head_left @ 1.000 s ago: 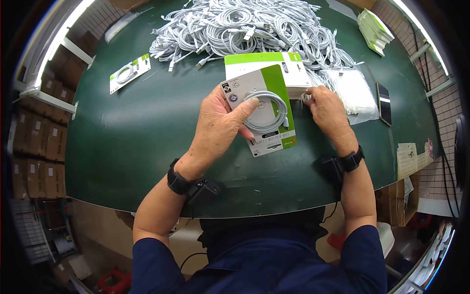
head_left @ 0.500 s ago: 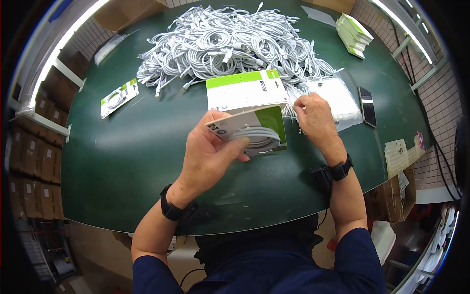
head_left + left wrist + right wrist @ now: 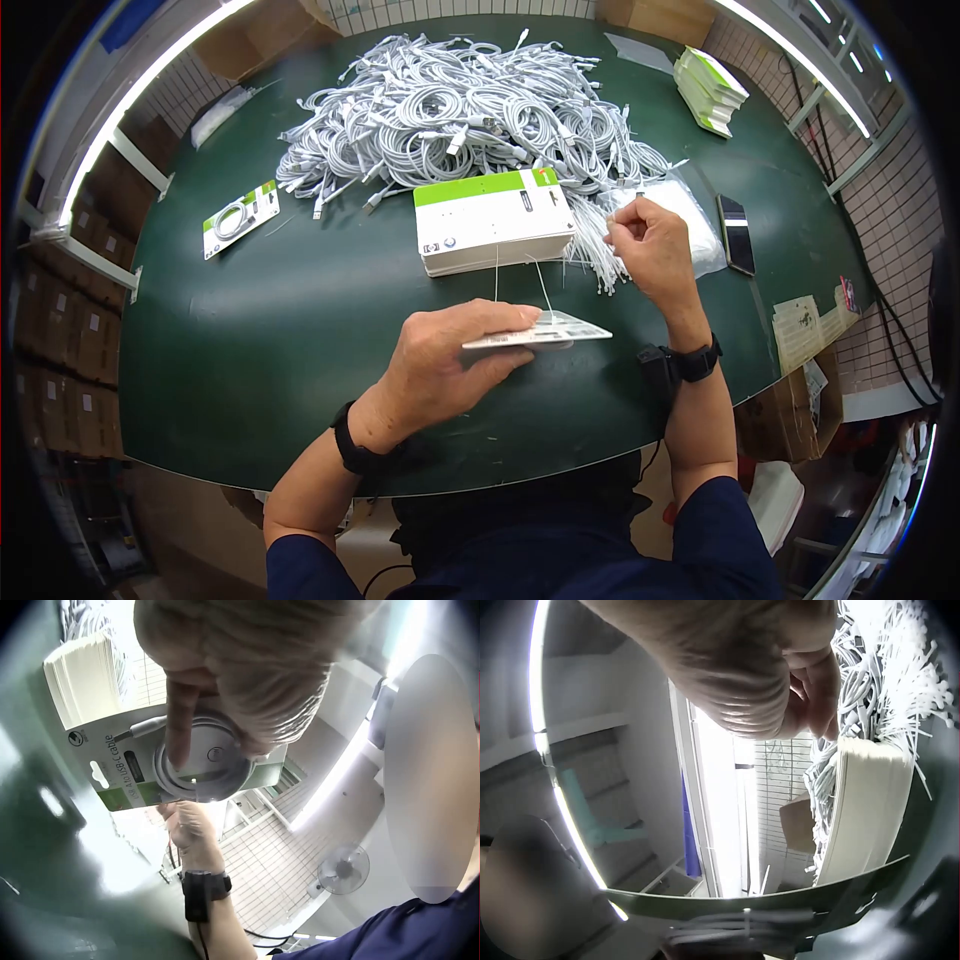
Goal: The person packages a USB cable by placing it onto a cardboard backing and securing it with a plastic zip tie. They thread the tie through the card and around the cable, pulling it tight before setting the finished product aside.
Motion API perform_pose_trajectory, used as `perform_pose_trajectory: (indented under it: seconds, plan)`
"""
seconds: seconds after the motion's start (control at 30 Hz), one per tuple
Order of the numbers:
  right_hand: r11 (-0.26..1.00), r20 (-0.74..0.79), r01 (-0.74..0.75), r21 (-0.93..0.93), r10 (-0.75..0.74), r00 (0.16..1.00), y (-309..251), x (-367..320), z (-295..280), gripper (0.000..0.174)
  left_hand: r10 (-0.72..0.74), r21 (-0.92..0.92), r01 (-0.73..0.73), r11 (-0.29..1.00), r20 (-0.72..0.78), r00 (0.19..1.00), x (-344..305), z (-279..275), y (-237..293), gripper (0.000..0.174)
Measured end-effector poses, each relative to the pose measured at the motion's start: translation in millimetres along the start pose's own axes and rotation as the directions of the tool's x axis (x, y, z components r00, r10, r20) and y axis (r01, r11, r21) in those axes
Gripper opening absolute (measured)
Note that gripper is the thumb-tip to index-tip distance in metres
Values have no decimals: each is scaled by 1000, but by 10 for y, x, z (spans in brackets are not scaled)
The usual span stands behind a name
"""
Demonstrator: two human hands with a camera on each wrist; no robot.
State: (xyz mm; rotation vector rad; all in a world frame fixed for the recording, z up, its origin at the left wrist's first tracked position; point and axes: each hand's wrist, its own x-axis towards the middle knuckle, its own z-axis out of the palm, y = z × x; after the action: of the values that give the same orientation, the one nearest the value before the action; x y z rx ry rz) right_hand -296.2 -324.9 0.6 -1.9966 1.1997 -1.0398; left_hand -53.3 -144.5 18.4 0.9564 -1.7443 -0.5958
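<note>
My left hand pinches a white and green packaging card between thumb and fingers, tilted nearly edge-on. In the left wrist view a coiled white USB cable lies against the card's printed face, with one finger across it. Two thin white strands stick up from the card's upturned side. My right hand is raised beside a bunch of thin white strands, its fingers curled and thumb against the index finger. Nothing shows between those fingertips. A stack of similar cards stands between the hands.
Behind the stack spreads a big heap of coiled white cables. One carded cable lies at left. A plastic bag, a phone and more cards are at right. The green table's curved edge runs near my body.
The left hand has tipped the card from cable face up to nearly edge-on and lowered it toward me, away from the stack. The right hand has lifted off the stack's corner.
</note>
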Motion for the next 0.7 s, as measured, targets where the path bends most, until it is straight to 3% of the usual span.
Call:
perform_pose_trajectory:
  seconds: [0.1,0.2,0.33,0.4,0.47,0.6,0.7]
  plan:
    - [912,123,-108,396,64,990,-136,-58,63,5,106,68,-108,992,36,994,-7,9,-15,27]
    - [856,275,-204,475,76,958,-202,-88,86,5,238,131,-240,962,25,971,-11,21,13,26]
    - [849,312,-213,483,60,948,-223,-113,123,6,420,166,-414,895,2,908,-17,-28,88,34]
    - [833,316,-202,515,34,948,-220,-135,147,8,466,286,-448,847,7,885,-10,-88,97,36]
    - [830,314,-188,525,16,949,-239,-151,168,9,494,380,-456,805,-3,870,10,-157,78,37]
    - [860,229,-35,508,-96,969,-236,-199,218,8,454,534,-333,777,-108,884,50,-244,12,43]
    - [859,187,25,511,-140,972,-238,-221,246,6,444,550,-290,783,-168,880,77,-264,-121,42]
